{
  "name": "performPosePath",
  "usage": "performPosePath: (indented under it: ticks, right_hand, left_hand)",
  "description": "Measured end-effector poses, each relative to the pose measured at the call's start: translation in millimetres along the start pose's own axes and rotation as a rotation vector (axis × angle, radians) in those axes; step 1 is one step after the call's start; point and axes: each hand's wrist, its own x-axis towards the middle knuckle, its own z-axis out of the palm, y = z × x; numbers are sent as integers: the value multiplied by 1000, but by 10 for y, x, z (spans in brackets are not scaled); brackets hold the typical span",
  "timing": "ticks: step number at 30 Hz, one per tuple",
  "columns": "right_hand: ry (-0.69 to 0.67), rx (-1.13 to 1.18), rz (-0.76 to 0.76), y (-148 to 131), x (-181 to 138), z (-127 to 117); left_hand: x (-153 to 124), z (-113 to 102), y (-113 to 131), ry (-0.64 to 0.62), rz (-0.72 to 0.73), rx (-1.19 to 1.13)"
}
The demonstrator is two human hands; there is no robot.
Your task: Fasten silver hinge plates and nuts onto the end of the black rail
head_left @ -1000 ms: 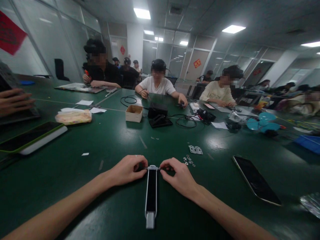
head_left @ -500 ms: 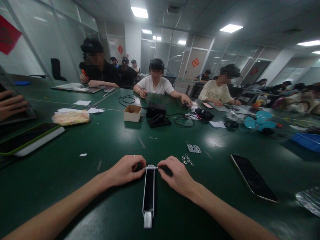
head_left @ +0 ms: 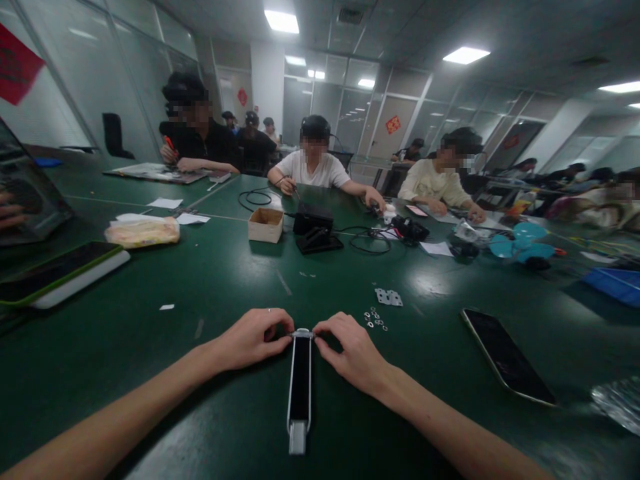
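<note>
A long, narrow silver metal frame [head_left: 289, 387] with a black middle lies on the green table, pointing away from me. It ends in a square silver block at the near end and a small crosspiece at the far end. My left hand [head_left: 260, 339] is closed, thumb and fingertips pinching the left end of that crosspiece. On the opposite end, my right hand [head_left: 345, 340] pinches in the same way. My fingertips hide the crosspiece's tips. Several small metal rings [head_left: 371, 318] and a pair of flat perforated metal plates [head_left: 389, 297] lie beyond my right hand.
A phone [head_left: 505, 353] lies to the right, near crinkled clear plastic [head_left: 617, 400]. At the left rests a green-edged device [head_left: 60, 273]. A small box [head_left: 265, 230], a black stand [head_left: 319, 233] and blue fan blades [head_left: 525, 243] stand farther back. Several people sit across the table.
My fingertips have drawn slightly closer together at the crosspiece, the left hand shifting a little rightward. At the far left, another person's hand has moved mostly out of view.
</note>
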Motion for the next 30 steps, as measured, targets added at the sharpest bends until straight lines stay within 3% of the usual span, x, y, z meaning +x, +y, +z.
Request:
performPosePath:
  ticks: [6, 10, 17, 20, 25, 30]
  right_hand:
    - [-9, -44, -60, 27, 0, -54]
    - [5, -170, -93, 128, 23, -224]
    - [-128, -499, 130, 660, -29, -658]
    - [-204, -492, 168, 782, -75, -784]
    - [-343, -407, 165, 751, -94, -846]
    - [-378, -365, 138, 703, -80, -831]
  left_hand:
    - [1, 6, 4, -5, 9, 12]
    - [0, -14, 15, -23, -2, 7]
    - [-7, -22, 2, -40, -8, 9]
    - [-8, -24, -1, -46, -9, 3]
    - [-6, -34, 10, -55, -24, 4]
    - [-6, -26, 5, -42, -28, 0]
